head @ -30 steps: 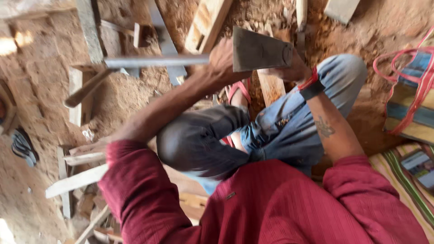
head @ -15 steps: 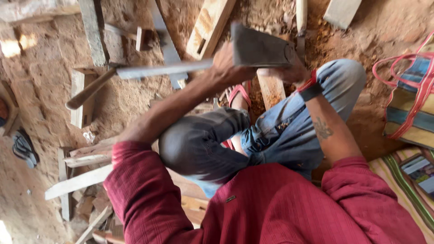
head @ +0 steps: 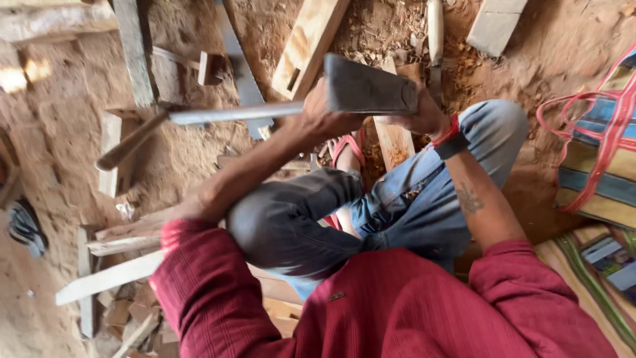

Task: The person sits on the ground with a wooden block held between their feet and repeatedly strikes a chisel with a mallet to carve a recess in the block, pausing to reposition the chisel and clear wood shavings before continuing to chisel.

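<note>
Left hand (head: 328, 119) gripping axe (head: 371, 86) at handle, fingers wrapped tight. Right hand (head: 421, 119) closing around wooden piece (head: 392, 142) below blade, beside red sandal (head: 348, 149).

axe head (head: 371, 87) hides the left hand (head: 326, 118) fingers and most of the right hand (head: 424, 119). wooden piece (head: 392, 142) underneath mostly covered by hands and knee. striped bag (head: 599, 166) cut by right edge. dark sandal (head: 25, 229) at left edge blurred. lower torso cut by bottom edge.
</note>
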Demonstrator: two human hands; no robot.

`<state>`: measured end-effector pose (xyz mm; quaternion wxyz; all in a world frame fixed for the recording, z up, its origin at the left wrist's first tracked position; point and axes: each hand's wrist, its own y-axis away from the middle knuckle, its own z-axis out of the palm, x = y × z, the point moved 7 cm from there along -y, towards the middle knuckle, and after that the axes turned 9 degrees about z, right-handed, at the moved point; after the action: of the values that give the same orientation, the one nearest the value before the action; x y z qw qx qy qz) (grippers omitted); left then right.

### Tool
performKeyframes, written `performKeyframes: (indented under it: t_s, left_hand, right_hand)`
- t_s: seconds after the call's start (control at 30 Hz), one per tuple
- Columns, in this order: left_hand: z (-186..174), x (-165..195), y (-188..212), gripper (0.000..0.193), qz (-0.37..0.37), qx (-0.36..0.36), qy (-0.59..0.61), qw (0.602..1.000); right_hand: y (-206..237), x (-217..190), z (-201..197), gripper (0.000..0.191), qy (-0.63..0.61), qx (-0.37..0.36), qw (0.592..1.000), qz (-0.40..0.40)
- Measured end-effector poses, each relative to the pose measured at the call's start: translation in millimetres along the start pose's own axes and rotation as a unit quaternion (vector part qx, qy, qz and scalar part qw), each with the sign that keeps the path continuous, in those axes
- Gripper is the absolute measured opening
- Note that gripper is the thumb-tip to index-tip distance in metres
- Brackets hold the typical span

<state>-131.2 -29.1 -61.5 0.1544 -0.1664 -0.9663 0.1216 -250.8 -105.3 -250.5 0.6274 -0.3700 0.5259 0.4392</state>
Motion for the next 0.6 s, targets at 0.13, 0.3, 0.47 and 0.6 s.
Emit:
performKeyframes:
  t_s: [0.13,0.3,0.47,0.6]
  left_hand:
    - [-8,13,16,0.041,0.056,0.066,-0.006,0.996]
    - [10,10,17,0.012,0.079,0.102,0.18,0.975]
    - [75,-25,24,0.01,-0.128,-0.214,0.006,0.968]
    - [55,5,20,0.025,0.073,-0.012,0.129,0.989]
  right_hand:
    - [10,-10,-5,0.064,0.082,0.047,0.995,-0.022]
    - [15,-12,-10,0.062,0.097,0.068,0.993,-0.013]
    - [2,-6,3,0.06,0.105,-0.015,0.994,0.017]
    - [12,-12,-9,0.059,0.09,0.069,0.993,-0.04]
